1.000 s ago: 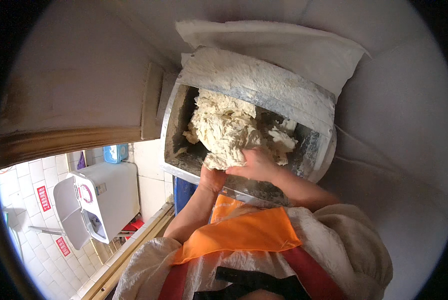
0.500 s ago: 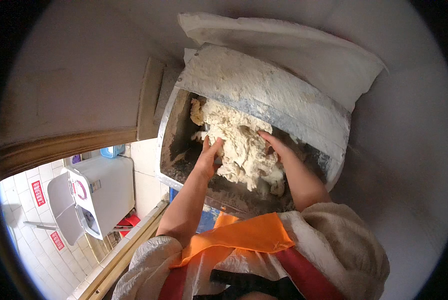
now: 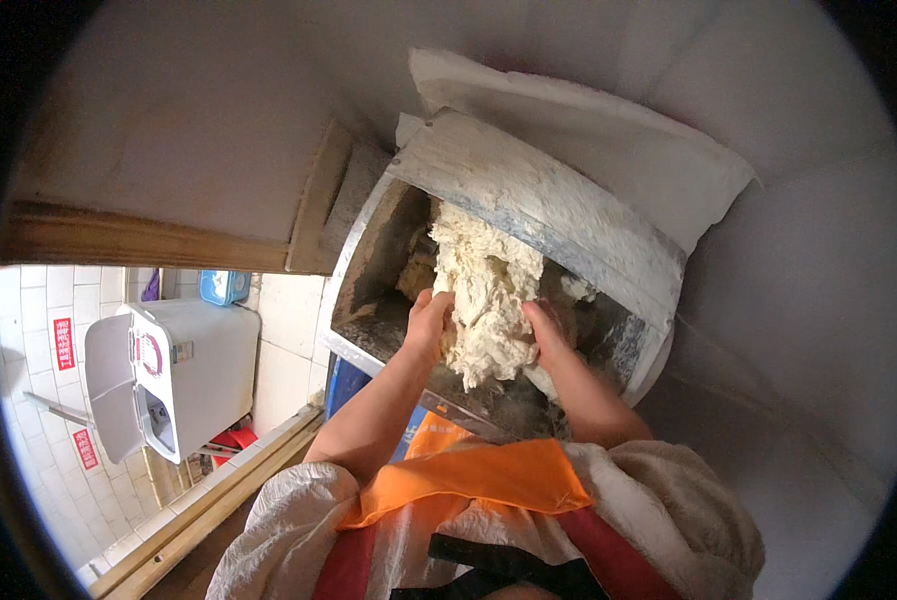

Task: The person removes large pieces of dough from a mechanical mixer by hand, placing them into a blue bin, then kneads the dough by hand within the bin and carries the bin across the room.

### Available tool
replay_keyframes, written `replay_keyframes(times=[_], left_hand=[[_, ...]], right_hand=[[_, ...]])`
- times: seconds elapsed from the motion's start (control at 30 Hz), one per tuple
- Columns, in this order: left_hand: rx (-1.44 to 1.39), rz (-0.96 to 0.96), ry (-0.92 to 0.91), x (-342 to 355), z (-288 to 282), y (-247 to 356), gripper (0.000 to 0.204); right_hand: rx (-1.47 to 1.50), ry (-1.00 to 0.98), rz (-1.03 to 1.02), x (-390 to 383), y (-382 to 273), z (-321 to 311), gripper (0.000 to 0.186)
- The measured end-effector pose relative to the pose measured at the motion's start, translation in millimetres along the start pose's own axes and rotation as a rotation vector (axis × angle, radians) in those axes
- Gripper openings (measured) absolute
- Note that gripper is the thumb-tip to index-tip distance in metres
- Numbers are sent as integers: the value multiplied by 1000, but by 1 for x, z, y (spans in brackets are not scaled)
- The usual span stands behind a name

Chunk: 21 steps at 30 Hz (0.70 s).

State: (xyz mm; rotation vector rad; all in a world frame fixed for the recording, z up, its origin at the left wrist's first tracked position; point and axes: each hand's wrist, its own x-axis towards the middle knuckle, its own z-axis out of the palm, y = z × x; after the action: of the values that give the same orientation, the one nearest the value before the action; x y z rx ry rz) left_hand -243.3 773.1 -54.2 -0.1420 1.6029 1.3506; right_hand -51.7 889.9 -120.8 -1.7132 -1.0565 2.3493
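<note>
"So, where is the dough (image 3: pixel 489 300) now?"

"Inside the grey box (image 3: pixel 361 245), around its middle. Its upper end sits close to the floured flap (image 3: pixel 539 190) across the far side of the box, with a white sheet (image 3: pixel 609 130) beyond that."

"What's different from half a second ago?"

"It was a broader heap then, with its near end toward the box's right side. Now it's narrower, and that end has swung toward the box's left. The right hand (image 3: pixel 549 335) has come back from the flap, nearer the front of the box. A second ago both hands were together at the box's front edge; now they're apart, with the dough between them."

"Which way does it point?"

"The long axis runs from the far side of the box toward the front, slantwise to the box's left wall. The ragged, tapering end points to the front edge, where the orange apron (image 3: pixel 469 485) is just outside the box."

"And the hands?"

"The left hand (image 3: pixel 429 322) is half curled, holding the side of the dough that faces the box's left wall. The right is half curled too, holding the opposite side. Some fingertips are hidden, so I can't tell how tightly they press."
</note>
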Motion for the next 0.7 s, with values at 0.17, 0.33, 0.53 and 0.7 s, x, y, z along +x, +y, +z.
replay_keyframes(times=[0.17,0.33,0.53,0.7], left_hand=[[-124,-16,2,-15,-8,-6,23],[-279,-1,31,-40,-28,-6,20],[-402,80,-36,-97,-54,5,32],[-543,-5,-72,-161,-82,5,39]], right_hand=[[41,-92,-41,-5,4,2,91],[41,-64,-86,-42,9,24,60],[-76,-102,-294,-122,-16,68,87],[-339,-130,-612,-220,-29,111,53]])
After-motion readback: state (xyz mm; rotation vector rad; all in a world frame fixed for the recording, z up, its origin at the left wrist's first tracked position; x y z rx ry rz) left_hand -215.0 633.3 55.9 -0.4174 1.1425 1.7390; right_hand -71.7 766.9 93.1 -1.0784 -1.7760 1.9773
